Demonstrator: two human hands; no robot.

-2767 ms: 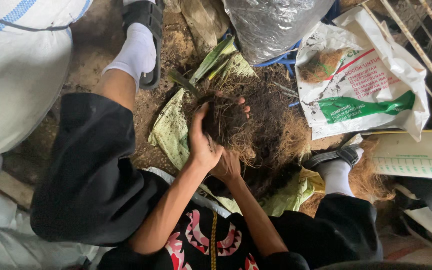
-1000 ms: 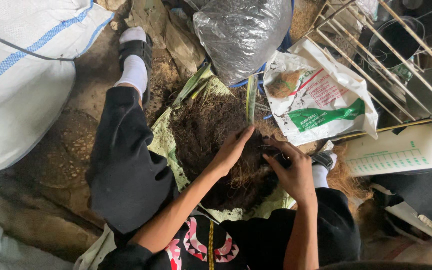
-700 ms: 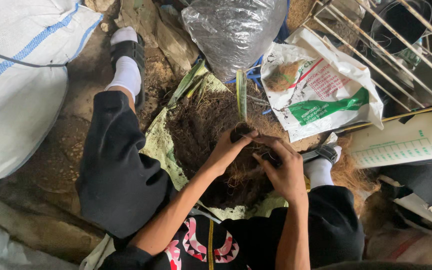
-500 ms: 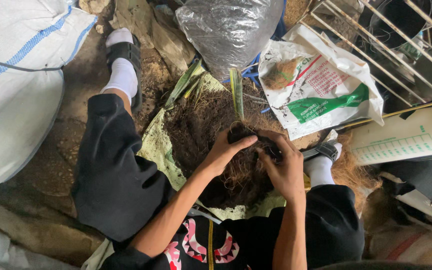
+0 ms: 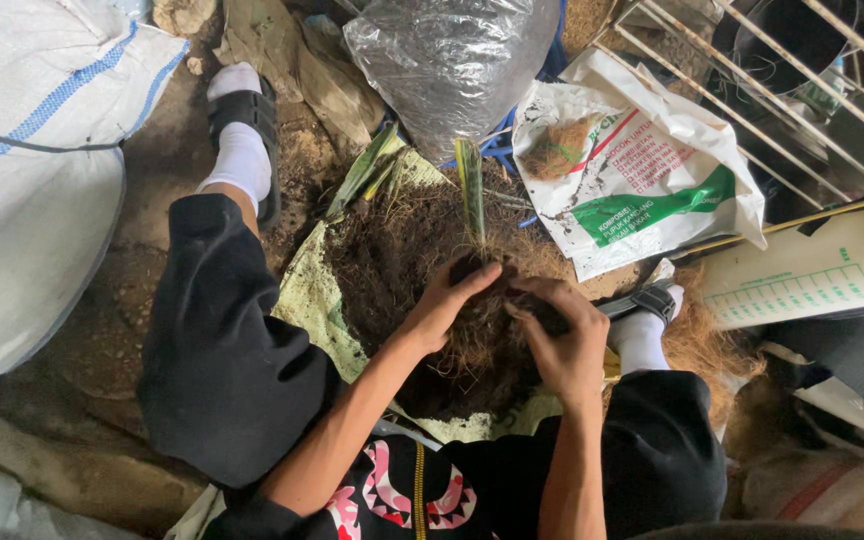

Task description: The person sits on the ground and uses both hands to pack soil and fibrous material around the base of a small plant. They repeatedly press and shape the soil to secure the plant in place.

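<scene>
- The big white woven sack (image 5: 32,170) with blue stripes fills the nine to eleven o'clock side, beside the person's left leg.
- A clear plastic bag (image 5: 452,60) of dark matter stands at twelve o'clock.
- A white printed bag (image 5: 642,175) with a green band lies open at two o'clock, fibre showing in its mouth.
- A pile of dark soil and brown fibre (image 5: 392,260) sits at the centre on a pale green sheet (image 5: 307,300), between the two knees.
- A root clump (image 5: 482,320) of tangled fibre rests on the pile, just toward five o'clock from centre; a cut green leaf stub (image 5: 470,185) rises from it toward twelve o'clock.
- The left hand (image 5: 447,300) grasps the clump from its nine o'clock side, fingers curled over the top.
- The right hand (image 5: 562,340) grasps it from three o'clock, fingers bent into the roots.
</scene>
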